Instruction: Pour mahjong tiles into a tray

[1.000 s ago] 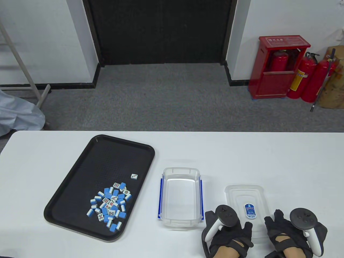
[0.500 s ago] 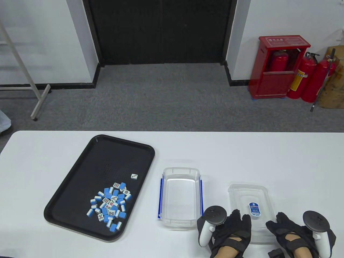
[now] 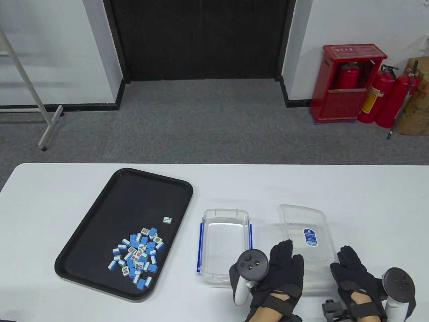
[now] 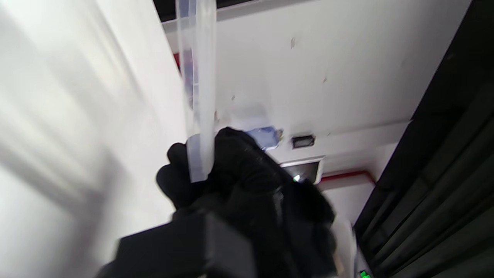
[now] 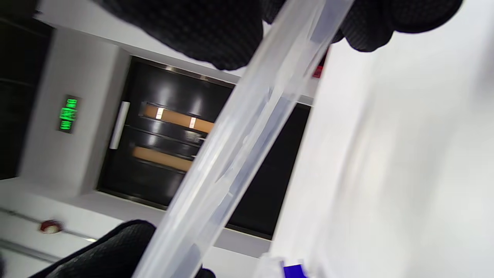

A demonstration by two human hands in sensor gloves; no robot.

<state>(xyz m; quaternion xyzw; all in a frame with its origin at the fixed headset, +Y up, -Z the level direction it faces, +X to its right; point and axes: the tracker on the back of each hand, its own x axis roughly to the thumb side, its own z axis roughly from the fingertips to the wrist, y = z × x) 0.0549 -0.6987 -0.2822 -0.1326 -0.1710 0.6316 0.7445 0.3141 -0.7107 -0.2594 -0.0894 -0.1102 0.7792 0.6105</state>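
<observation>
A black tray on the table's left holds a pile of blue-backed mahjong tiles at its near end, with one tile apart. A clear container with blue clips stands empty to the tray's right. Both hands grip a clear plastic lid with a blue label, raised off the table and tilted. My left hand holds its near left corner, my right hand its near right corner. The left wrist view shows the lid's edge pinched in gloved fingers. The right wrist view shows the lid between fingers.
The white table runs past the lid to the right and back. On the floor behind stand a red extinguisher cabinet and a metal rack leg.
The lid has left the table and moved up and away from me. Both hands have turned from lying over its near end to gripping its near corners.
</observation>
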